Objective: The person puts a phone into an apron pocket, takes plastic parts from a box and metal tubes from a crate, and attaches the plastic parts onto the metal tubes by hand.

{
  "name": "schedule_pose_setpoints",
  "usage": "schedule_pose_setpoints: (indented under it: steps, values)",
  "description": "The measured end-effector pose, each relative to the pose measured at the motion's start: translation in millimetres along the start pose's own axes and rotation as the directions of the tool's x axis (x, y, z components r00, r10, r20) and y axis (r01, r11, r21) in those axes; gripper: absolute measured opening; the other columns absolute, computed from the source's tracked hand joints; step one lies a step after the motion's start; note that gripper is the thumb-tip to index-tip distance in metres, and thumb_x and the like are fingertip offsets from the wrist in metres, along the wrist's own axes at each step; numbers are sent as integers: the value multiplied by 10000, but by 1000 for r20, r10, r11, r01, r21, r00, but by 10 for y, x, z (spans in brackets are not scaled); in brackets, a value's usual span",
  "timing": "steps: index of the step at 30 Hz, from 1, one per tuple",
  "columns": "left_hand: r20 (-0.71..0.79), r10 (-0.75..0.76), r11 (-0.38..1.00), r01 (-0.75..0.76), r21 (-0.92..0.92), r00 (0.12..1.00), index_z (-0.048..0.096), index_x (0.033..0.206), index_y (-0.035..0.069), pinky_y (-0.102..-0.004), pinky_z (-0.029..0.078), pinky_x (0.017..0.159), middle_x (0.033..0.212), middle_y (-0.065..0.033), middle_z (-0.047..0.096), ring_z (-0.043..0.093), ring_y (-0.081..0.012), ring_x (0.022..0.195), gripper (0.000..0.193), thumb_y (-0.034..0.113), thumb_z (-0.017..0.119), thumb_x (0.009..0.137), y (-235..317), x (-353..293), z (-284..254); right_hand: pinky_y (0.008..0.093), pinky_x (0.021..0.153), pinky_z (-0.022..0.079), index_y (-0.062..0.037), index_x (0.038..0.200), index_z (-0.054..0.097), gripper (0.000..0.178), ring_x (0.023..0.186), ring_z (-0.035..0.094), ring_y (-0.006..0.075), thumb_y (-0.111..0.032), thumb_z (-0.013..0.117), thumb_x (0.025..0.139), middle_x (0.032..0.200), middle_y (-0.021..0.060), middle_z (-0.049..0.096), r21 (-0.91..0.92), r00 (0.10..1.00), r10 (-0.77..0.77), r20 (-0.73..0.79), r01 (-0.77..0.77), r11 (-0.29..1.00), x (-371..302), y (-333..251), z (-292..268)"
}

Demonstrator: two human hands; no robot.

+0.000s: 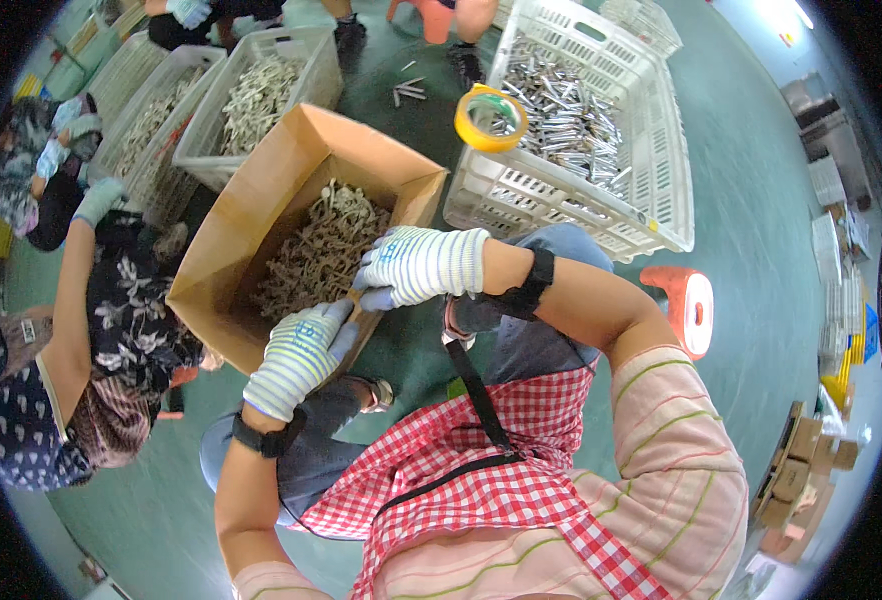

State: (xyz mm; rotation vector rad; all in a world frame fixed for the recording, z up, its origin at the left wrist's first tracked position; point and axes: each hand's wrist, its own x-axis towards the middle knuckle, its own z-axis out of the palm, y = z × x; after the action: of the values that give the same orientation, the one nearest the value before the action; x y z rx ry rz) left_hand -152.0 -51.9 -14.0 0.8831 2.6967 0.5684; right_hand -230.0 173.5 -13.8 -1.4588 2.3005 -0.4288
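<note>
Green workshop floor (761,200), white crates (651,130) of metal parts about. Head view: cardboard box (261,200) of small brown metal pieces (316,255) tilted at the knees. Left hand (296,355) and right hand (421,265), gloved, close together, clamped on its near flap. Probably heavy, walls bendable; best gripped low at corners.

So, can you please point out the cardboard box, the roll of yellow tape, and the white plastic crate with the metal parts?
cardboard box (261,190): head view, on its outer left flap.
roll of yellow tape (468,125): head view, on the left of the ring.
white plastic crate (661,180): head view, on its right wall.
</note>
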Motion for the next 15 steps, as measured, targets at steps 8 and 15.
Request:
schedule_pose_setpoints:
  steps: [8,15]
  values:
    - [26,-33,999,33,-21,999,591,1145,26,-479,501,783,959,-228,651,626,-403,888,353,297,495,940,12,-15,-22,445,839,481,-54,1067,638,325,925,614,352,-324,582,895,962,152,653,12,999,-30,-42,30,999,-26,14,12]
    - [34,-50,999,50,13,998,597,1144,31,-478,507,751,923,-220,657,633,-402,843,355,302,516,928,-37,-69,-41,451,856,480,-45,1094,637,360,946,615,362,-343,578,901,1001,170,654,5,998,-46,-50,46,999,41,-18,-46]
